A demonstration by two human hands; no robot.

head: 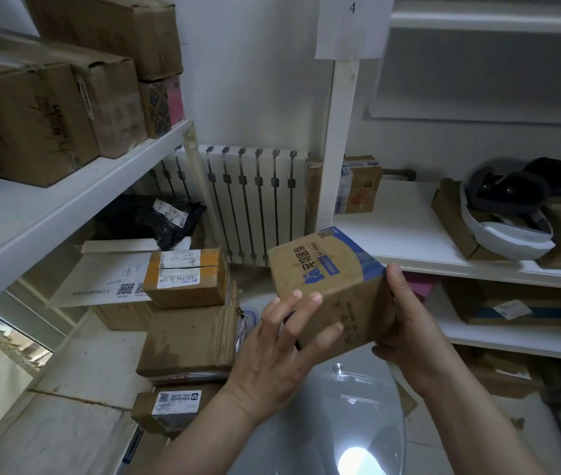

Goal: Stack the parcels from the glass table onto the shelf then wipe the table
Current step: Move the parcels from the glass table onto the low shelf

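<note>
Shelves flank the glass table at 6 o'clock; above it your right hand grips the box, left hand flat against it, likely steadying it for the shelf at 2 o'clock.

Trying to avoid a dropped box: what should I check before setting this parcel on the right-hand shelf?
1. Grip: left hand and right hand both on parcel: ok.
2. Parcel level: not ok, tilted.
3. Bare landing spot on white shelf: ok.
4. Clearance from shelf post: cannot tell.
5. Glass table cleared: cannot tell, mostly hidden.
</note>
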